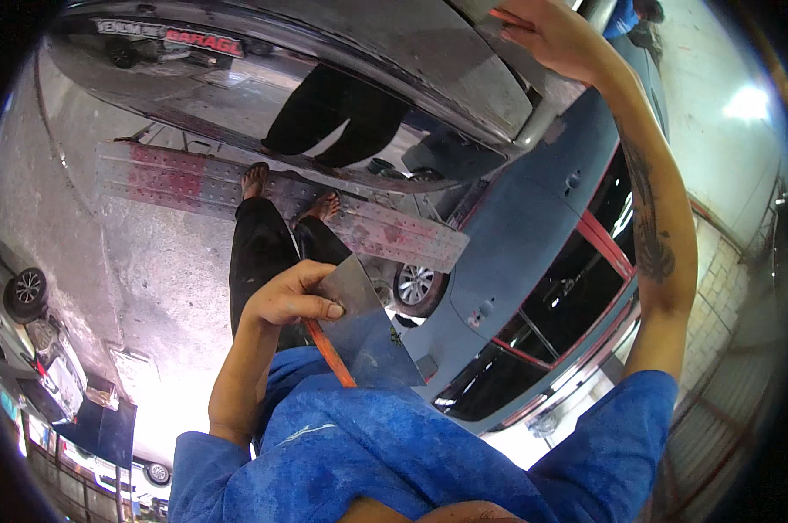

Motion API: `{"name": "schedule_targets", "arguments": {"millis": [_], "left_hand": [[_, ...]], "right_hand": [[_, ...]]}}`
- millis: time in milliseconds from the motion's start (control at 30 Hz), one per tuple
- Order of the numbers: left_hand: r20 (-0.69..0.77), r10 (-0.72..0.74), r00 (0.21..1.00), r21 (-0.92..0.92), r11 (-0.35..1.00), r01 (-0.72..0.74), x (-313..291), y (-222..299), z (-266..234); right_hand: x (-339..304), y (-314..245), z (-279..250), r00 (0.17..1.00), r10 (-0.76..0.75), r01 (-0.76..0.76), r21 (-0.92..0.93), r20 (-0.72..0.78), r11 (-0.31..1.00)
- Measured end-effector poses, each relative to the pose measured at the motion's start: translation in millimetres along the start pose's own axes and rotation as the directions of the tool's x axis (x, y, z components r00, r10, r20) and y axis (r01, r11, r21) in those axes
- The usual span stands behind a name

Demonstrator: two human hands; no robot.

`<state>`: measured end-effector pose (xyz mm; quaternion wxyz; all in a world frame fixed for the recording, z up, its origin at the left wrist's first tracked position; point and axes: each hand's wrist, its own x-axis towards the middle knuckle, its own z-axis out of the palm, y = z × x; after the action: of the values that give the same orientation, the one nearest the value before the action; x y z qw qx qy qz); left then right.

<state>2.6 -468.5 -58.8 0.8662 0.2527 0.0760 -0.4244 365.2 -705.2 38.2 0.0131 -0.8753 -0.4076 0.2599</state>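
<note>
Concrete floor (185,261) lies below; the left hand (291,298) pinches a thin grey plate (368,318) before the blue shirt (350,436) (probably light, stiff, best held edgewise); the right hand (555,39) grips something orange (506,16).

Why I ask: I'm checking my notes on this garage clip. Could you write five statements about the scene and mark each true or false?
1. The left hand holds a grey plate. True.
2. The right hand is touching the plate. False: the right hand is apart from the plate, raised at the top of the view.
3. The feet wear boots. False: the feet are bare.
4. The shirt is blue. True.
5. The strip along the plate's edge is green. False: the strip is orange.
</note>
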Motion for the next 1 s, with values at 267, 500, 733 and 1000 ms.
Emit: {"name": "schedule_targets", "arguments": {"millis": [267,500,733,1000], "left_hand": [[-0.041,0.119,0.992,-0.079,0.989,-0.121,-25.2,-0.5,-32.2],[-0.033,0.074,0.997,-0.026,0.997,-0.075,-58.0,34.8,-69.6],[-0.101,0.11,0.989,-0.047,0.992,-0.115,-97.5,60.0,-102.7],[-0.062,0.142,0.988,-0.065,0.987,-0.146,-113.0,82.3,-120.9]], "right_hand": [[60.0,-43.7,-17.2,0.967,-0.177,0.181,0.005,-0.185,0.983],[134.4,-46.8,-33.1,0.98,-0.19,0.188,-0.041,-0.06,0.981],[159.3,-97.3,-52.6,0.989,-0.147,0.151,-0.203,0.035,0.967],[263.8,-126.4,-72.7,0.873,-0.458,0.432,-0.171,-0.166,0.886]]}}
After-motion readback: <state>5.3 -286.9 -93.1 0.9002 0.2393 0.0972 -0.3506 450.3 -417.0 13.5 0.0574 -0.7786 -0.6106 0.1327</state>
